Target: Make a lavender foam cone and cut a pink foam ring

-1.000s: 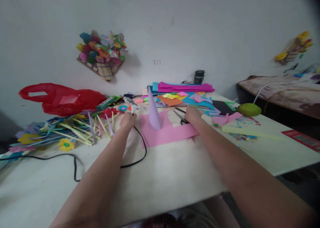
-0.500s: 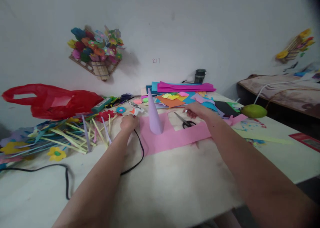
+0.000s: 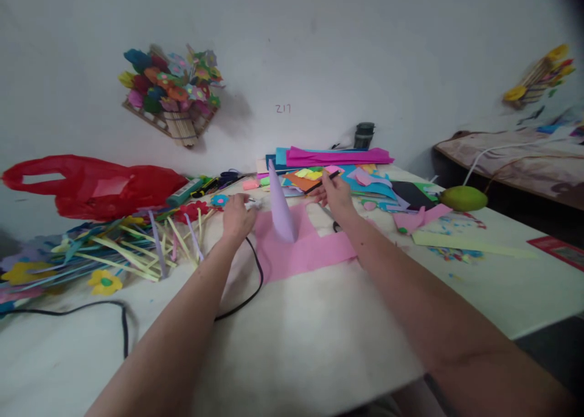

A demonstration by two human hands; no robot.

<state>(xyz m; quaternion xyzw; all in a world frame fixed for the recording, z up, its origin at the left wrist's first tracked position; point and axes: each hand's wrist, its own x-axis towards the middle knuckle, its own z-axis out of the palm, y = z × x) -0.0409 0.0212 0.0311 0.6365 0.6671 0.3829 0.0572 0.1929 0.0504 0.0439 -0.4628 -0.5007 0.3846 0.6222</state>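
Note:
My left hand [image 3: 239, 216] is closed around what looks like a white glue gun [image 3: 252, 204], mostly hidden by the fingers, with a black cord [image 3: 261, 271] trailing from it. My right hand [image 3: 335, 195] pinches a thin black stick [image 3: 322, 182] above the far papers. Between the hands a lilac paper cone [image 3: 281, 216] stands upright on a pink sheet [image 3: 301, 259]. Scissors [image 3: 336, 226] lie beside the pink sheet, partly covered by my right hand and wrist.
Left are a red plastic bag [image 3: 104, 185], paper strips [image 3: 137, 252] and a yellow paper flower [image 3: 104, 281]. Coloured sheets [image 3: 337, 156] lie at the back by a dark jar [image 3: 364, 136]. A green fruit [image 3: 464, 198] and paper scraps [image 3: 456, 254] are on the right.
My right hand has moved left and away from me, and the black stick now shows in its fingers. My left hand has closed over the glue gun, which lay more exposed before.

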